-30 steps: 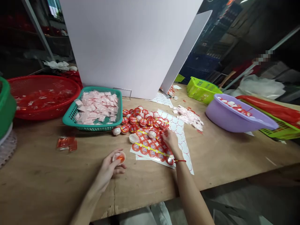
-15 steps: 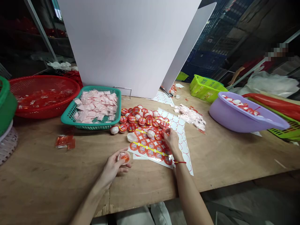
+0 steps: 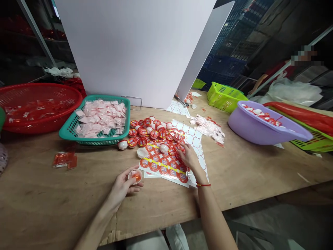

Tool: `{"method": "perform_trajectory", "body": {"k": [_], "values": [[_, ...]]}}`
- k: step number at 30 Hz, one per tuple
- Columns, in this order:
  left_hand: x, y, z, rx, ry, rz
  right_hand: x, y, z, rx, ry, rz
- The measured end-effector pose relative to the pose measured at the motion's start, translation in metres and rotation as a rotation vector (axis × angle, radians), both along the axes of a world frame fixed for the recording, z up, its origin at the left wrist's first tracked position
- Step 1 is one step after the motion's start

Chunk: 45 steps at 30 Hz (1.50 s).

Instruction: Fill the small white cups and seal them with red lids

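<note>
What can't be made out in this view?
In the head view:
Cup: left hand hides part of its contents.
Right hand: its fingers hide whether it grips anything.
Sticker sheet: lettering too small to read.
Purple basin: near wall hides its floor.
Green container: cut off by left edge.

Workshop: wooden bench [image 3: 260, 166], sachet-filled baskets [image 3: 100, 141], sticker sheets [image 3: 163, 167]

glossy printed sheet [image 3: 163, 167], matt, worn wood table [image 3: 247, 173] under the sheet, smooth plastic held cup [image 3: 139, 173] left of the sheet, perforated plastic teal basket [image 3: 95, 140] beyond, smooth plastic tub [image 3: 255, 129] right of the sheet, smooth matt board [image 3: 135, 52] behind
</note>
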State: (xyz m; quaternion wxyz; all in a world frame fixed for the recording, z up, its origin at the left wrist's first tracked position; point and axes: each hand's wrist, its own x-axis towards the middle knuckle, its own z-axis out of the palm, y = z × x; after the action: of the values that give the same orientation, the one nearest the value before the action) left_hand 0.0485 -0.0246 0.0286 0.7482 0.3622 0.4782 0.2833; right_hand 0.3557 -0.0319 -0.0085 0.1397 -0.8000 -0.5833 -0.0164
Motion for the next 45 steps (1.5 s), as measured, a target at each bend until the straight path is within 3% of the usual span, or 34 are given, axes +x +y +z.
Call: {"method": "perform_trajectory", "body": {"k": [5, 10, 14, 19, 21, 23, 25, 28, 35, 38, 42, 45], "values": [[0.003, 0.0, 0.003, 0.007, -0.013, 0.009, -0.009, -0.008, -0.003, -0.009, 0.016, 0.08], [0.006, -0.001, 0.004, 0.005, -0.03, 0.009, -0.022, -0.021, -0.009, 0.08, -0.019, -0.049], [0.006, -0.002, 0.004, 0.007, -0.016, -0.003, -0.027, -0.033, -0.011, 0.035, 0.015, -0.082], [0.008, -0.006, 0.005, 0.007, -0.03, -0.022, -0.043, -0.04, -0.001, 0.138, 0.09, -0.102], [0.012, -0.008, 0.004, -0.004, -0.039, -0.028, -0.068, -0.044, 0.008, 0.28, 0.285, 0.008], [0.016, -0.01, 0.002, -0.022, -0.059, -0.032, -0.102, -0.049, 0.016, 0.421, 0.54, 0.206], [0.02, -0.012, -0.001, -0.016, -0.095, -0.029, -0.138, -0.054, 0.02, 0.458, 0.661, 0.362], [0.021, -0.016, -0.005, -0.005, -0.172, -0.026, -0.174, -0.059, 0.018, 0.454, 0.72, 0.449], [-0.002, -0.017, 0.004, -0.169, -0.576, -0.239, -0.172, -0.062, 0.007, 0.453, 0.856, 0.518], [-0.004, -0.018, 0.003, -0.097, -0.465, -0.195, -0.172, -0.062, 0.007, 0.453, 0.857, 0.531], [0.0, -0.019, -0.005, 0.148, -0.373, -0.024, -0.182, -0.061, 0.007, 0.554, 0.847, 0.391], [0.002, -0.02, -0.005, 0.303, -0.354, 0.016, -0.191, -0.062, 0.009, 0.604, 0.935, 0.328]]}}
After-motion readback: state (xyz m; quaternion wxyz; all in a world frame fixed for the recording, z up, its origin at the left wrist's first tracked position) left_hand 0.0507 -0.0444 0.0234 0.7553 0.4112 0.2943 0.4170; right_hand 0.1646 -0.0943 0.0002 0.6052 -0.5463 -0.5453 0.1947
